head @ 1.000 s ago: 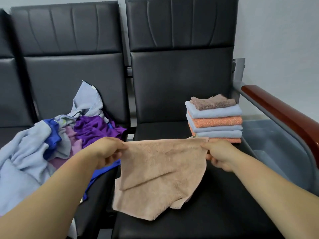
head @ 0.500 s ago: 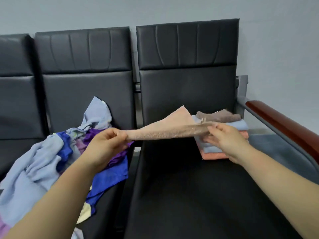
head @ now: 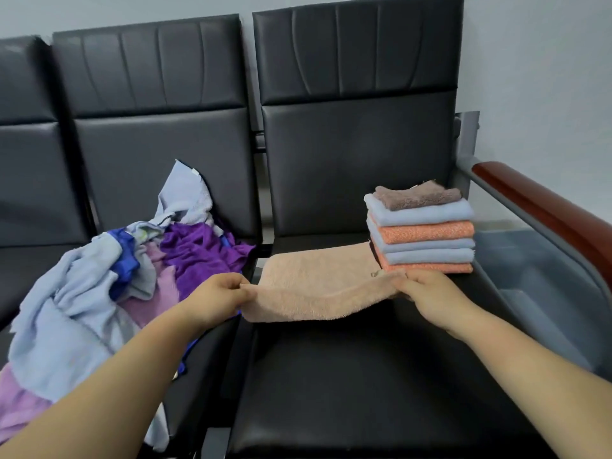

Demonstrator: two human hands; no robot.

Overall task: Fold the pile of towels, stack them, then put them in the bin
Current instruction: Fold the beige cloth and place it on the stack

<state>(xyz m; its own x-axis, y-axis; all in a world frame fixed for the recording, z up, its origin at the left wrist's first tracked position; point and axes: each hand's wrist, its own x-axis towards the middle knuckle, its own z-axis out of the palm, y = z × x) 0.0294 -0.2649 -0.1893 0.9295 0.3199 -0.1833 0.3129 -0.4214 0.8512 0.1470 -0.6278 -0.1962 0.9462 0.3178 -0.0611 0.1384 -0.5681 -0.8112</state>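
Left hand [head: 215, 301] and right hand [head: 430, 296] pinch one beige towel [head: 314, 286] by the six-towel stack [head: 424, 233]. One pile [head: 99, 293] lies left of it on black seats [head: 347, 376]

Soft, even, rather dim light on my feed: a dull sheen on the black chair [head: 357, 385], a faint shadow on its seat under the beige towel [head: 314, 286]. Left of the chair the towel pile [head: 99, 293] looks smeared; right of it the armrest [head: 546, 213] bows

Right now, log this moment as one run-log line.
step: folding | left hand: pinches beige towel | right hand: pinches same towel | folded stack: behind right hand | unfolded pile: left seat
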